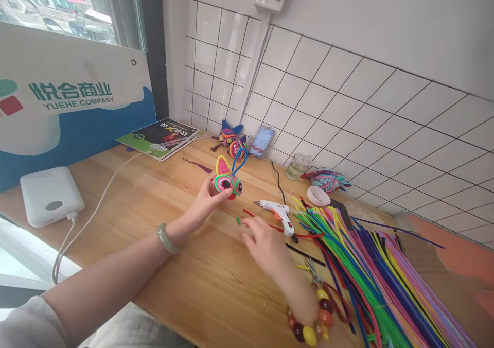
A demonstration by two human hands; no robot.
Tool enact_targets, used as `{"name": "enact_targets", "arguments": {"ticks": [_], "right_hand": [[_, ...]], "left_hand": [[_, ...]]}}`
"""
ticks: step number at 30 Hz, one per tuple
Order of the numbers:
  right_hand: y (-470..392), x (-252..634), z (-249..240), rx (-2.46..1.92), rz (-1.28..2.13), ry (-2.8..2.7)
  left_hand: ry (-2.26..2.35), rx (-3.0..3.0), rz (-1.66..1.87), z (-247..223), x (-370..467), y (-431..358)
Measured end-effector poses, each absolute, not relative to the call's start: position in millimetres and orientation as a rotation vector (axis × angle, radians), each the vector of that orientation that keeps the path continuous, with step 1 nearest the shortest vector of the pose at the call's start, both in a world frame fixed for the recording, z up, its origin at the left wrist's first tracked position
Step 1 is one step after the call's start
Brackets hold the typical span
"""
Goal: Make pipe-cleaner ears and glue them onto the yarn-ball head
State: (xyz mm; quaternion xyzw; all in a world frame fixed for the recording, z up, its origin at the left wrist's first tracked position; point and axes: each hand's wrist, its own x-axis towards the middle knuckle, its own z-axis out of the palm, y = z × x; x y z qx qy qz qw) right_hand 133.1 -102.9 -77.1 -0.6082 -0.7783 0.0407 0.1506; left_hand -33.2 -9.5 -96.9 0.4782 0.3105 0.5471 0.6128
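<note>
My left hand [208,197] is closed around a small animal head made of coiled pipe cleaners [227,180]. The head has a yellow-edged pink ear, a blue loop for the other ear, dark eyes and a red bit below. Low over the table hovers my right hand [264,242], thumb and forefinger apart with nothing visible between them. Just beside its fingertips is a short green piece of pipe cleaner [238,221]. To the right of that hand lies a white hot glue gun [278,214], nozzle pointing left.
Bundled colourful pipe cleaners [370,271] cover the right side, with red-handled pliers [335,296] alongside. Toward the wall are a pink bowl [318,196], a glass jar [295,169], a phone [262,142] and finished pipe-cleaner figures [230,133]. A white power bank [51,196] and a booklet [162,138] lie left.
</note>
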Motion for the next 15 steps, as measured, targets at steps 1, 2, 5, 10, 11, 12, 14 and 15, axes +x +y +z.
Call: {"name": "enact_targets", "arguments": {"ticks": [1,2,5,10,11,12,14,15], "right_hand": [[-101,148,-73,-1.779,0.148,-2.127],[-100,165,-70,-1.858,0.156,-2.003],[-91,216,-68,-2.138,0.167,-1.628],[-76,248,-87,-2.170,0.334,-1.622],[-74,246,-91,-2.156,0.375,-1.626],[-72,243,-95,-2.139,0.409,-1.625],[-68,239,-100,-2.099,0.459,-1.604],[-67,237,-102,-2.076,0.476,-1.586]], "left_hand": [[0.707,1.100,1.251,-98,-33,-9],[0.695,1.094,1.240,-99,-32,-9],[0.665,1.069,1.224,-101,-30,-9],[0.658,1.059,1.221,-103,-26,-8],[0.662,1.062,1.220,-103,-26,-8],[0.668,1.066,1.221,-103,-26,-7],[0.680,1.079,1.227,-103,-27,-7],[0.681,1.088,1.234,-103,-27,-7]]}}
